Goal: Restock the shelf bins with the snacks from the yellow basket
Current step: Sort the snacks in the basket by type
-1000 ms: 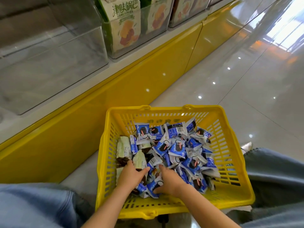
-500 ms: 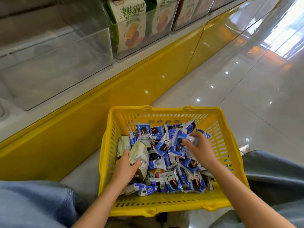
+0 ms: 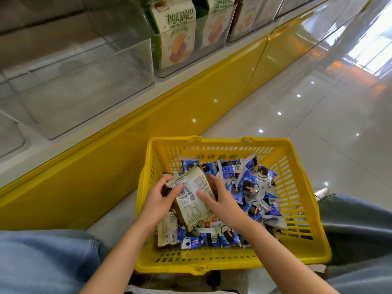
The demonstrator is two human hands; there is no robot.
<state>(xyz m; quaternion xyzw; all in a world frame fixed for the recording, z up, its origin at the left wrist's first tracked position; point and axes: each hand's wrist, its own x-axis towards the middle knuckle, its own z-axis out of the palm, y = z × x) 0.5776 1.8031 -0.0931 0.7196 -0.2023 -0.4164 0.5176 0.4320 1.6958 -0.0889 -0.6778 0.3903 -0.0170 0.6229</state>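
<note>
A yellow basket point(image 3: 297, 249) stands on the floor between my knees, filled with several blue and white snack packets point(image 3: 252, 187). Both hands hold one pale green packet point(image 3: 194, 200) with a printed label, lifted above the pile at the basket's left side. My left hand point(image 3: 158, 200) grips its left edge, thumb on the label. My right hand point(image 3: 220, 199) grips its right edge, thumb on the front. Another pale green packet point(image 3: 167, 230) lies below in the basket. A clear shelf bin point(image 3: 80, 81) stands up left.
A second clear bin point(image 3: 180, 39) to the right holds upright green and white snack bags. The yellow shelf base point(image 3: 148, 132) runs diagonally beside the basket. Glossy floor tiles point(image 3: 318, 115) stretch to the right. My jeans-clad knees flank the basket.
My left hand has lifted the pale green packet out of the pile. My right hand left the blue packets, moved left and took hold of the packet's other edge.
</note>
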